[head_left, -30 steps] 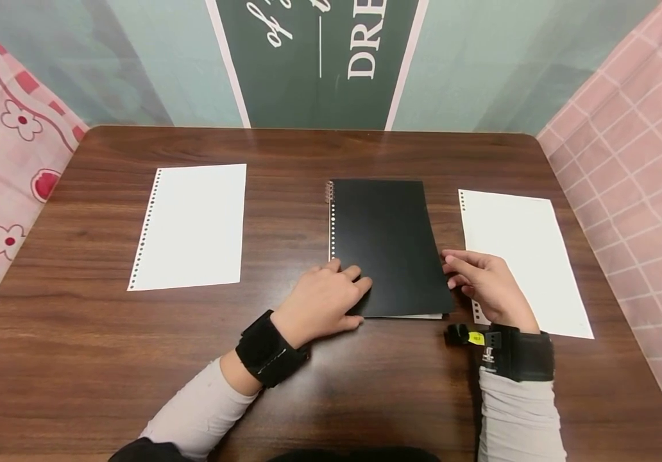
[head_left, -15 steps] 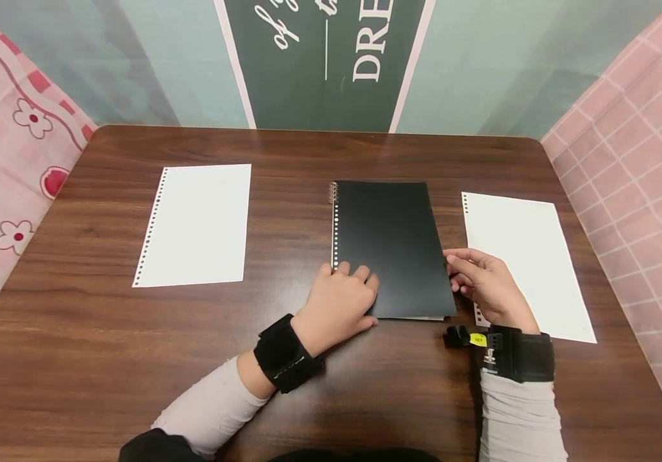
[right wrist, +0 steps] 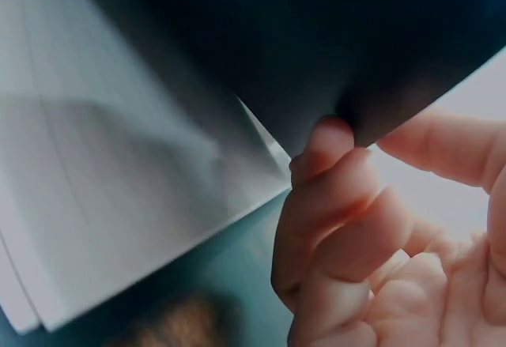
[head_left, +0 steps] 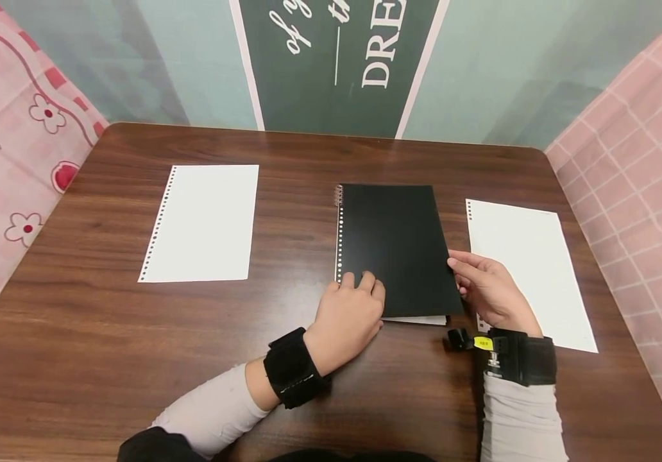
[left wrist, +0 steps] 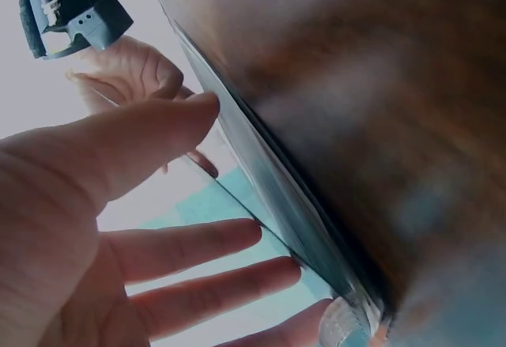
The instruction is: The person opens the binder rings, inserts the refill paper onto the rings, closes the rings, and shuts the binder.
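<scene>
A black-covered loose-leaf notebook [head_left: 397, 244] lies on the table, with a row of punched holes down its left side. A clear coil binding [head_left: 339, 195] shows at its upper left corner. My right hand [head_left: 492, 289] pinches the right edge of the black cover [right wrist: 316, 47] between thumb and fingers. Under that raised cover, white pages [right wrist: 118, 181] show in the right wrist view. My left hand [head_left: 348, 321] rests at the notebook's lower left edge, fingers on the cover. In the left wrist view, its fingers [left wrist: 213, 292] reach out fairly straight, the thumb apart from them.
A white hole-punched sheet [head_left: 204, 221] lies on the table [head_left: 106, 359] to the left. Another white punched sheet [head_left: 530, 263] lies to the right, partly under my right hand in the head view. A wrist camera [head_left: 459, 339] juts from the right wristband.
My right hand has taken hold of the cover's right edge and raised it slightly. The left hand has shifted a little down along the notebook's left side. The head view has also shifted.
</scene>
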Demonstrator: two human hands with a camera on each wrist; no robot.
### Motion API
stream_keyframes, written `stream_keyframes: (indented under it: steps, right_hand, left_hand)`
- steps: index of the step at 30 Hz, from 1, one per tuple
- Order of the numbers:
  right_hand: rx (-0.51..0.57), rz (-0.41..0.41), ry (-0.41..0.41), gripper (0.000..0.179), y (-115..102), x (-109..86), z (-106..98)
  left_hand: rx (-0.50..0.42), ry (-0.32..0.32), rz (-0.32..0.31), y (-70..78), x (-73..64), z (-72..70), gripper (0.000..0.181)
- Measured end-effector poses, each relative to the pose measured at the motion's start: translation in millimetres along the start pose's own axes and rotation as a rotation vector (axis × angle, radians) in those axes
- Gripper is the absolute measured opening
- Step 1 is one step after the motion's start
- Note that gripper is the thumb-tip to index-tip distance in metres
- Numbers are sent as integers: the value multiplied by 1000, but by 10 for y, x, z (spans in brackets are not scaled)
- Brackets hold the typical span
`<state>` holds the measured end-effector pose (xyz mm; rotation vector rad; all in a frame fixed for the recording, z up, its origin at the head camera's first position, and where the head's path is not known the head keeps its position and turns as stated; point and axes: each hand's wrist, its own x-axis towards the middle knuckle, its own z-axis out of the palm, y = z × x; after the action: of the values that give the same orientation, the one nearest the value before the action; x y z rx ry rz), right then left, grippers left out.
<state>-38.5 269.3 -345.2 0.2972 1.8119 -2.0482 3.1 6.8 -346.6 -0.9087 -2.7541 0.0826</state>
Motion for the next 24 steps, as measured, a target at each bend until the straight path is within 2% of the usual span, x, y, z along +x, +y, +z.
stream_keyframes:
  steps: [4, 14, 24]
  right_hand:
    - [19, -32, -14, 15, -30, -22, 47]
    - [6, -125, -73, 22, -157, -105, 117]
    - [-105, -209, -124, 23, -364, -120, 169]
  left_hand:
    - [-16, 24, -10, 2, -10, -3, 53]
    - [-64, 37, -36, -4, -46, -57, 51]
    - [-91, 91, -55, -26, -54, -90, 48]
